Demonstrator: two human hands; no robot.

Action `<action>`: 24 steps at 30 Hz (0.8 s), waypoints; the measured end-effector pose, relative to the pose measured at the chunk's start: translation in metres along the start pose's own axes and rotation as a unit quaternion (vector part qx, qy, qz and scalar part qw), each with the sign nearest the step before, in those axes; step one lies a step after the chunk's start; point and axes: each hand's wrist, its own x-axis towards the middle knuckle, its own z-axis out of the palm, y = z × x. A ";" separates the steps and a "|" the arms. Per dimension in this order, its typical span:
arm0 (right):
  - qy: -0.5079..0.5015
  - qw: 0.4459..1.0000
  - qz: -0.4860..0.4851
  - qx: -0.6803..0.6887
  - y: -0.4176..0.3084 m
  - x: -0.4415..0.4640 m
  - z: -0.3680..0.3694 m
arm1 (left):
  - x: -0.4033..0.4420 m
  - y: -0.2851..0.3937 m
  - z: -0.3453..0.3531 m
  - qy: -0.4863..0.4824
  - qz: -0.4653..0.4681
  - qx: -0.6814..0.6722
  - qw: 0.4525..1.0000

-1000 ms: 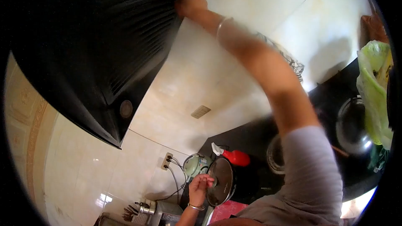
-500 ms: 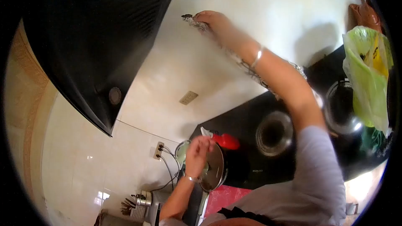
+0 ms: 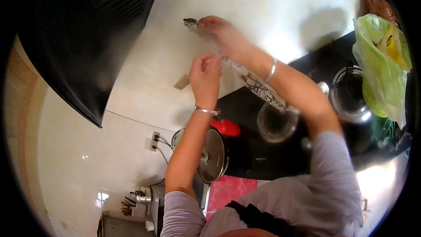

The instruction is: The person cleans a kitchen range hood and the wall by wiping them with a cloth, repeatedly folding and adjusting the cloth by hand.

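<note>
While the bare right hand, in the upper middle of the frame, pinches a long, thin, white strip with black patterning near one end, the bare left hand is just below it with its fingers curled in. Whether the left fingers grip the strip, I cannot tell. The strip slants from the upper middle down to the centre right, partly behind the right forearm, its lower end over a round metal-rimmed burner on a black glossy stovetop.

A black ribbed range hood fills the upper left. Below the left hand, near the centre, are a red plastic bottle and a dark pot with a glass lid. A translucent green plastic bag is at the right edge.
</note>
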 end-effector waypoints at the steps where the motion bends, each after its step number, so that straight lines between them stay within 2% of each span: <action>1: 0.016 1.000 0.015 0.006 -0.002 -0.001 0.001 | 0.004 -0.006 0.001 -0.007 0.006 0.003 1.000; 3: 0.050 0.998 0.043 0.019 -0.005 -0.003 0.003 | 0.009 -0.015 -0.001 -0.022 0.016 0.009 1.000; 5: 0.034 0.995 -0.018 -0.092 -0.003 -0.005 -0.006 | 0.010 -0.017 -0.004 -0.030 -0.007 -0.001 1.000; 7: 0.040 0.990 -0.020 -0.133 -0.004 -0.006 -0.012 | 0.011 -0.021 -0.008 -0.034 -0.032 -0.019 0.999; 9: 0.068 0.992 0.034 -0.102 -0.005 -0.003 -0.017 | 0.014 -0.018 -0.014 -0.029 -0.061 -0.065 0.996; 11: 0.089 0.994 0.036 -0.055 0.001 0.002 -0.029 | 0.016 -0.016 -0.019 -0.021 -0.077 -0.088 0.993; 18: 0.099 0.992 0.083 -0.014 0.002 -0.002 -0.021 | 0.002 -0.034 0.005 -0.107 -0.061 -0.001 0.992; 20: 0.089 0.990 0.040 -0.103 0.003 -0.009 -0.025 | 0.007 -0.052 0.006 -0.138 -0.031 -0.014 0.990; 22: 0.090 0.991 0.030 -0.094 -0.005 -0.006 -0.015 | 0.004 -0.049 0.013 -0.107 -0.095 -0.060 0.988; 24: 0.131 0.988 0.083 0.003 -0.012 -0.015 -0.008 | 0.006 -0.056 0.014 -0.115 -0.140 -0.140 0.973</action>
